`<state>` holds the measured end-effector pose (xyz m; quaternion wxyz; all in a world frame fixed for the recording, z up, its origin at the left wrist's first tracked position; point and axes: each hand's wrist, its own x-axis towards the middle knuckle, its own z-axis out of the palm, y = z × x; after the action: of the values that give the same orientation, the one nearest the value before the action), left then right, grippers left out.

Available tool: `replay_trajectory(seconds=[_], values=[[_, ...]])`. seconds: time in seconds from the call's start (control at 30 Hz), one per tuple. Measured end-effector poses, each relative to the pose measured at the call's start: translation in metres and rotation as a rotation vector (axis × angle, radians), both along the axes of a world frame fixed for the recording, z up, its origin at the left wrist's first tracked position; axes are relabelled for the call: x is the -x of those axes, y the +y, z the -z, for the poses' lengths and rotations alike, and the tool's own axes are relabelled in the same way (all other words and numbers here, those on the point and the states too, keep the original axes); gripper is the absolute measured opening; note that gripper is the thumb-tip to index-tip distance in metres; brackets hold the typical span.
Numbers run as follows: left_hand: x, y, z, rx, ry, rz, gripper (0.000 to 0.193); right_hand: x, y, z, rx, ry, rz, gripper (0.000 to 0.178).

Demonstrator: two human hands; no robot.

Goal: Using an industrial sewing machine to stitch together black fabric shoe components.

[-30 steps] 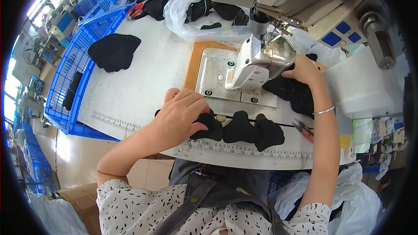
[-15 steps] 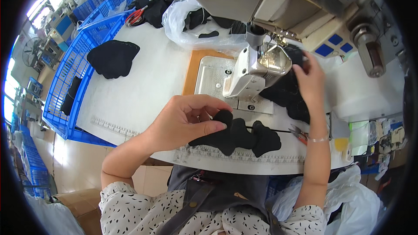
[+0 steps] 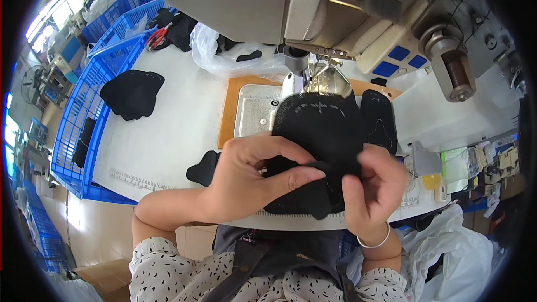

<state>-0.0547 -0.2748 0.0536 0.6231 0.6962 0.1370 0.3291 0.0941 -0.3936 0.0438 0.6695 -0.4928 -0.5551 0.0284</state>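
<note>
In front of the sewing machine (image 3: 323, 75), a large black fabric piece (image 3: 319, 126) with pale stitch marks near its far edge is held up off the table. My right hand (image 3: 377, 187) grips its right side, fingers curled round the edge. Thumb and forefinger of my left hand (image 3: 251, 176) pinch a small black fabric piece (image 3: 320, 165) against the larger one. Where the two overlap is partly hidden by the dark cloth and my fingers. Left of my left hand lies another small black piece (image 3: 202, 169). Beyond my right hand rests a stitched black piece (image 3: 380, 123).
At the left of the table lies a scalloped black fabric piece (image 3: 133, 95). A blue plastic crate (image 3: 78, 134) borders the table there. Farther back are red-handled scissors (image 3: 159, 38) and a clear plastic bag (image 3: 210, 50). A printed ruler (image 3: 137, 179) runs along the near edge.
My right hand has come from beside the machine toward me with the large black piece. My left hand has shifted slightly nearer and now meets that piece. The view has moved a little.
</note>
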Motion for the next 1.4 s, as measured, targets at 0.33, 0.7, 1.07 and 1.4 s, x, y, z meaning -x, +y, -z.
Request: replay_trajectory(seconds=[0.33,0.7,1.07,1.4], values=[[0.001,-0.001,-0.007,0.368,-0.230,0.116,0.061,0.001,0.000,0.000,0.371,-0.108,-0.249,0.015],[0.011,-0.007,0.003,-0.048,0.029,0.130,0.023,-0.004,-0.007,-0.002,0.390,-0.083,-0.200,0.016],[0.013,-0.009,-0.002,0.236,0.032,0.191,0.023,-0.006,-0.008,-0.010,0.417,-0.094,-0.239,0.018],[0.012,-0.009,-0.002,0.020,-0.032,0.144,0.012,-0.006,-0.009,-0.013,0.436,-0.075,-0.275,0.018]])
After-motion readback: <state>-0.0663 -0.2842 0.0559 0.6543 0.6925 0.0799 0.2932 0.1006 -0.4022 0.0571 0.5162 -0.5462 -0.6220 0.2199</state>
